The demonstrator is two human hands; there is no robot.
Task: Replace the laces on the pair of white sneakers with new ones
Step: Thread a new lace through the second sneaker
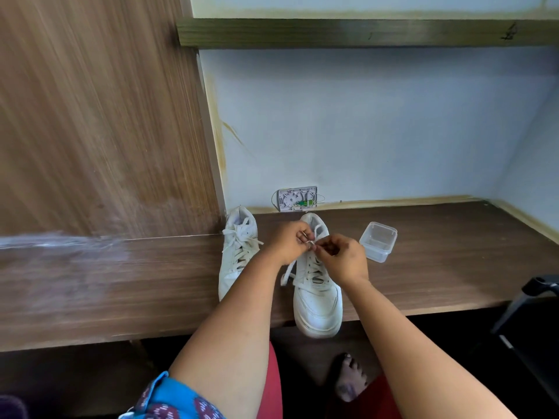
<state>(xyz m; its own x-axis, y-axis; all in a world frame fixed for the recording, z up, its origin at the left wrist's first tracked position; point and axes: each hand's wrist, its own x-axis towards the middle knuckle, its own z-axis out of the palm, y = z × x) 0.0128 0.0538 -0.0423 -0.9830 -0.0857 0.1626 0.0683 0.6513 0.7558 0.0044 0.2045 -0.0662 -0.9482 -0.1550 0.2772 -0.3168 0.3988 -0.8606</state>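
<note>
White sneakers are sitting on the brown tabletop (pixel 121 282): we are working on the right sneaker (pixel 317 297), its toe hanging over the near edge. Our left hand (pixel 287 241) and right hand (pixel 344 257) are meeting above its tongue, fingers (pixel 325 245) pinching the lace (pixel 311 242) narrowly. The left sneaker (pixel 237 252), laced, is lying just beside it. A clear plastic container (pixel 378 241) is standing near our right hand.

No readable text, labels, brands or numbers on any visible surface.
</note>
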